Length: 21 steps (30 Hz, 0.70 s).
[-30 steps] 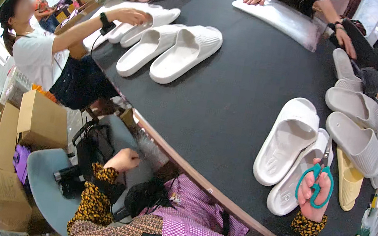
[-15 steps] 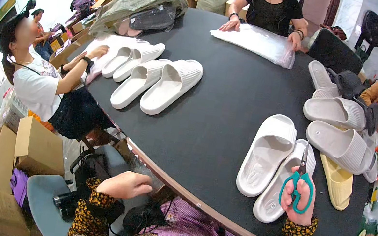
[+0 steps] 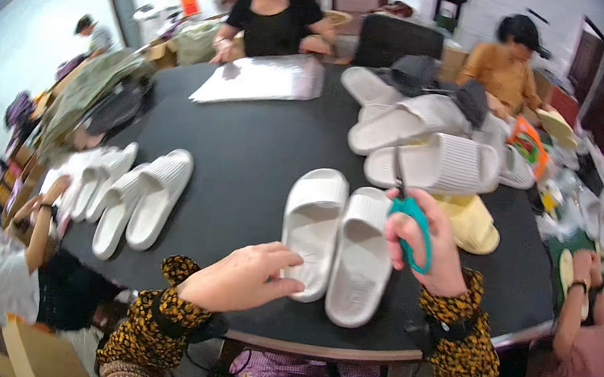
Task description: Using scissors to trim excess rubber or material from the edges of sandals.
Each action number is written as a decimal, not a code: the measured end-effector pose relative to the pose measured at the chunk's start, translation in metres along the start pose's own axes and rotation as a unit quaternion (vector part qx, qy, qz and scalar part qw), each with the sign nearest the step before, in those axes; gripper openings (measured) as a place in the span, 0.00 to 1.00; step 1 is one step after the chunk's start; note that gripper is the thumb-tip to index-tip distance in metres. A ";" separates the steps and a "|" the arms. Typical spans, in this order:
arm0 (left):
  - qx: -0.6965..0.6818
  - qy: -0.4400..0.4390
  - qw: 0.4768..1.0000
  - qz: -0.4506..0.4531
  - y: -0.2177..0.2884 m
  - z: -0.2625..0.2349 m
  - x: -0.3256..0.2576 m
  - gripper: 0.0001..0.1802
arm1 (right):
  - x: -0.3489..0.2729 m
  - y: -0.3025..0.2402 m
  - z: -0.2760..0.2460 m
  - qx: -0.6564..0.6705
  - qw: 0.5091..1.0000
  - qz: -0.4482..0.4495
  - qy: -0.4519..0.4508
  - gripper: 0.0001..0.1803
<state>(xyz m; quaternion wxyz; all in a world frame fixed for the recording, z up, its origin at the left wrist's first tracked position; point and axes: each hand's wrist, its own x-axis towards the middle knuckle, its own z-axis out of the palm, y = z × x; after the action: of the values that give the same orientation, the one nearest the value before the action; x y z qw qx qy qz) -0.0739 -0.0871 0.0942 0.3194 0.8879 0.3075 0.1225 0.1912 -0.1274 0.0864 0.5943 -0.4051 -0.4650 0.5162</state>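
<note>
A pair of white slides lies side by side on the black table (image 3: pixel 246 145) in front of me, the left slide (image 3: pixel 317 206) and the right slide (image 3: pixel 362 264) with their toes pointing away. My left hand (image 3: pixel 246 275) reaches over the heel of the left slide, thumb and fingers apart with nothing in them; whether the fingertips touch it I cannot tell. Scissors (image 3: pixel 414 232) with teal handles are gripped in my right hand (image 3: pixel 437 248), blades pointing up and away. That hand is above the table just right of the pair, beside a pale yellow slide (image 3: pixel 471 223).
Grey and white slides (image 3: pixel 431 161) are heaped at the far right with dark ones. Two more white pairs (image 3: pixel 160 198) stand at the left. A person in black across the table handles clear plastic bags (image 3: pixel 263 80). Co-workers sit left and right.
My view has swung right, so the scene sits further left. My left hand has come up from beside the table edge to the left slide. The scissors stay in my right hand.
</note>
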 end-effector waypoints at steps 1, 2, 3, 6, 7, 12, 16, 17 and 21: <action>0.020 -0.015 1.000 -0.008 -0.004 0.005 0.016 0.21 | 0.002 -0.001 -0.004 -0.012 1.000 -0.008 0.012 0.19; 0.024 -0.025 0.999 0.010 -0.007 0.010 0.030 0.21 | 0.004 -0.001 -0.008 -0.024 0.999 -0.015 0.021 0.19; 0.032 -0.023 0.999 0.006 -0.011 0.019 0.047 0.22 | 0.005 0.003 -0.018 -0.025 0.999 -0.014 0.042 0.19; 0.067 -0.009 0.998 0.004 -0.027 0.036 0.078 0.26 | 0.007 0.018 -0.036 -0.002 0.998 -0.034 0.060 0.18; 0.092 -0.017 0.996 -0.011 -0.033 0.039 0.088 0.27 | 0.005 0.023 -0.040 0.009 0.997 -0.027 0.069 0.18; 0.112 -0.017 0.989 -0.091 -0.026 0.047 0.109 0.28 | 0.000 0.039 -0.056 0.043 0.995 0.015 0.087 0.17; 0.111 0.026 0.991 -0.067 -0.038 0.049 0.111 0.24 | 0.004 0.046 -0.058 0.017 0.996 -0.012 0.088 0.18; 0.133 0.031 0.988 -0.078 -0.040 0.049 0.111 0.21 | 0.004 0.048 -0.059 0.005 0.996 -0.024 0.086 0.19; 0.138 0.043 0.989 -0.044 -0.046 0.037 0.106 0.13 | 0.004 0.052 -0.061 -0.056 0.995 -0.014 0.082 0.21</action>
<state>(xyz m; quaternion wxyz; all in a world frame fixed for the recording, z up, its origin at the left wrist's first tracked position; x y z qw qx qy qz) 0.0029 -0.0113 0.0383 0.1856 0.9032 0.3732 0.1027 0.2382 -0.1161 0.0227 0.6139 -0.4725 -0.4485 0.4458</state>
